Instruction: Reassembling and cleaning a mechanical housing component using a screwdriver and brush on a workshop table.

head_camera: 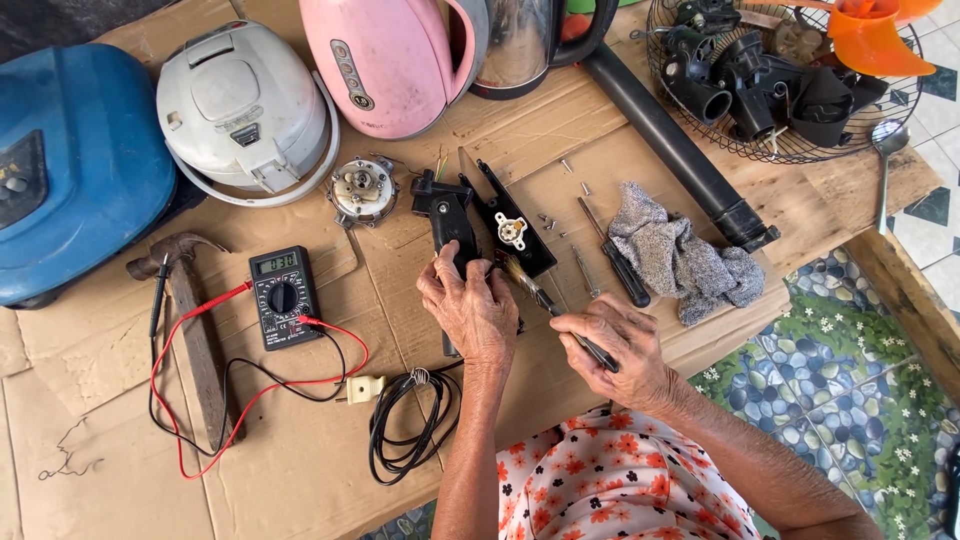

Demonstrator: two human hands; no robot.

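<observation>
At frame centre we see the left hand with fingers wrapped round a black handle part on the cardboard-covered surface, the right hand gripping a small brush against it, multimeter lying left, grey rag right.

Black handle part — lower end covered by the left hand. Small brush — handle mostly buried in the right hand, bristle detail blurred. Blue appliance — cut off at the left edge. Pink kettle and steel kettle — tops cut off at the upper edge. Orange fan blade — partly out of frame. Loose screws — too small to tell type. Multimeter dial markings illegible.
</observation>
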